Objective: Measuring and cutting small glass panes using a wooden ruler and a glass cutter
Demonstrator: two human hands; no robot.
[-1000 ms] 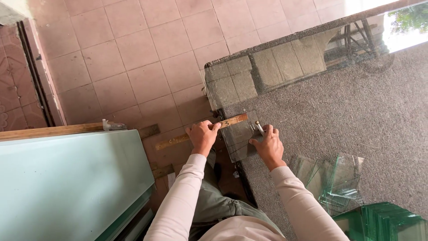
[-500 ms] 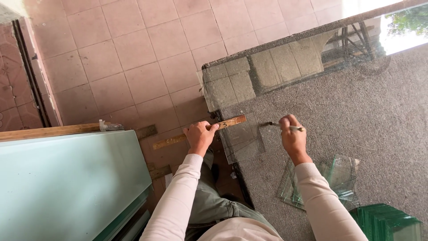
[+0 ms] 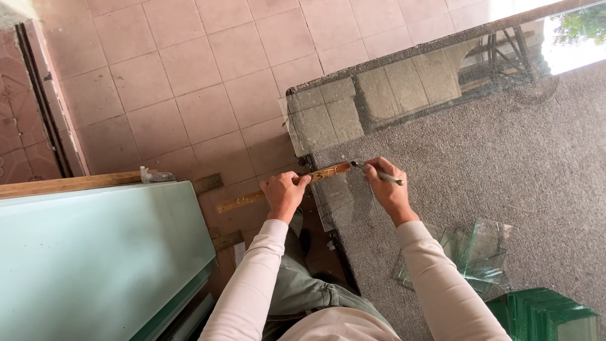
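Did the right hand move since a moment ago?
Yes. The right hand with its cutter slid back left along the table to the stick's end.

Left hand [image 3: 283, 194] gripped wooden ruler [image 3: 284, 185] across glass sheet [image 3: 334, 120]; right hand [image 3: 386, 188] at three o'clock pinched glass cutter [image 3: 377, 173]. Stacked glass pieces [image 3: 486, 252] at five o'clock.

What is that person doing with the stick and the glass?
The person is working on a clear glass sheet lying on a grey carpeted table. The left hand presses a wooden stick across the glass. The right hand holds a thin metal tool, its tip at the stick's end. Cut glass pieces lie nearby.
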